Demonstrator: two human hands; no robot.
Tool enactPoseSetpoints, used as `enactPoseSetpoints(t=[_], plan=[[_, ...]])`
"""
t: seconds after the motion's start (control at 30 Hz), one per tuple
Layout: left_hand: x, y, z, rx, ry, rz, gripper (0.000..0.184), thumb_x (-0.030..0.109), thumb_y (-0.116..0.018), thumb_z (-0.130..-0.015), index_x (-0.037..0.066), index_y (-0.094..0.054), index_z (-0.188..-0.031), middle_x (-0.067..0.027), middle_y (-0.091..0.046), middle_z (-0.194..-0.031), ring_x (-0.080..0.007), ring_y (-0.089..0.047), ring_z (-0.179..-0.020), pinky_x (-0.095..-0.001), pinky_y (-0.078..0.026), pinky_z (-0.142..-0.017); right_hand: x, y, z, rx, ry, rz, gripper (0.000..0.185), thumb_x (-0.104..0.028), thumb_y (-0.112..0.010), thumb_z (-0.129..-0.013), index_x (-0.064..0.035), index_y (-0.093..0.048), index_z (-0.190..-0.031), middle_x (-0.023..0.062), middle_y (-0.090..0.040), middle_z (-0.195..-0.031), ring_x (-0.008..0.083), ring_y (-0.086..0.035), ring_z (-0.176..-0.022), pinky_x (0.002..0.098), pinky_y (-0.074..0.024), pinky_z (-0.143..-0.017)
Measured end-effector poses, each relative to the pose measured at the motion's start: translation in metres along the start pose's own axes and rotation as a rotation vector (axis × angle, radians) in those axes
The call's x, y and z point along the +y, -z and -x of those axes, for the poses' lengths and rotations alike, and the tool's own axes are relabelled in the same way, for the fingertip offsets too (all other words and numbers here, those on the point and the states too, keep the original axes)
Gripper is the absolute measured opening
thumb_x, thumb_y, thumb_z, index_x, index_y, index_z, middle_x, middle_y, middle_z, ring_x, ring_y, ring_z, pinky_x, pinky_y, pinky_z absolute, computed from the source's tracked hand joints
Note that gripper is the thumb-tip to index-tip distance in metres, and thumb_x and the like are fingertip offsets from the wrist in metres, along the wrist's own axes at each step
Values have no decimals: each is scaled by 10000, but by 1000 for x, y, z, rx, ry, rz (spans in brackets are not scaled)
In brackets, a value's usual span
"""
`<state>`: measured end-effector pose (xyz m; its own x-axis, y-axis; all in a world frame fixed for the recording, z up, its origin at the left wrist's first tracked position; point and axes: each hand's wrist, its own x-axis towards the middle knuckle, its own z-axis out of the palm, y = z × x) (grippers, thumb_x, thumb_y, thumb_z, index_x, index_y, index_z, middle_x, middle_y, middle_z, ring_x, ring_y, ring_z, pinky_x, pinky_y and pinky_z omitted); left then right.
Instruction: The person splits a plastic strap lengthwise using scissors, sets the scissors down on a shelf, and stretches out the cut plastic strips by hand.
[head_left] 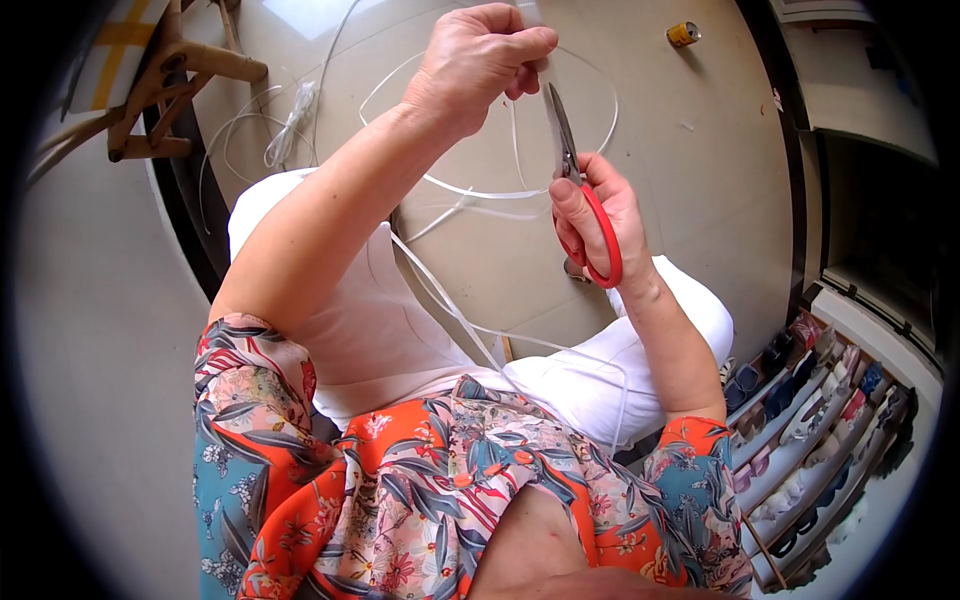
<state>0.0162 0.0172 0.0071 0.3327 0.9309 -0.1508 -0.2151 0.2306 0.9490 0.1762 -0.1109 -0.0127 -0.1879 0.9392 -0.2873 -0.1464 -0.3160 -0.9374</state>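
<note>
My left hand (468, 68) is raised at the top of the view, its fingers pinched on a pale, translucent plastic strip (529, 14). My right hand (622, 218) grips a pair of scissors (606, 243) by the red handles. The metal blades point up and look almost closed. Their tips are just below my left fingers, beside the strip. Whether the blades touch the strip I cannot tell. Long white plastic strapping (490, 194) loops over the floor, and lengths of it run up across my white trousers (350, 310).
A bundle of white strapping (290, 128) lies on the tiled floor (700, 180) at the left. Near it stands a bamboo frame (205, 60). A yellow can (683, 35) lies at the upper right. On the lower right is a rack (810, 430) full of shoes.
</note>
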Motion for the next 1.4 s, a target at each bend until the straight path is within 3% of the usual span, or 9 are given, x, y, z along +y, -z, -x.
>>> enactPoseSetpoints(t=[0.5,1.1,1.4], plan=[[-5,6,-12,21,-44,96,123,95,-639,-832,44,-555,-757,-44,-572,-618,-106,-523,-475,-205,-395,-425,1,4,-2,23,13,46,462,-348,-689,-818,19,-500,-1027,-34,-482,-619,20,-428,-501,160,-371,-440],[-7,9,-13,10,-76,82,137,117,-631,-840,46,-549,-756,-40,-567,-612,-101,-526,-479,-205,-393,-427,-2,5,-1,2,-24,-19,494,-392,-664,-829,10,-477,-1046,-24,-483,-585,23,-426,-456,161,-346,-379],[5,7,-6,-32,-78,22,141,121,-655,-838,12,-586,-783,-53,-570,-652,-119,-528,-528,-229,-397,-485,-4,3,0,-26,-11,-25,436,-334,-675,-834,9,-490,-1030,-40,-486,-598,10,-398,-457,156,-317,-392]])
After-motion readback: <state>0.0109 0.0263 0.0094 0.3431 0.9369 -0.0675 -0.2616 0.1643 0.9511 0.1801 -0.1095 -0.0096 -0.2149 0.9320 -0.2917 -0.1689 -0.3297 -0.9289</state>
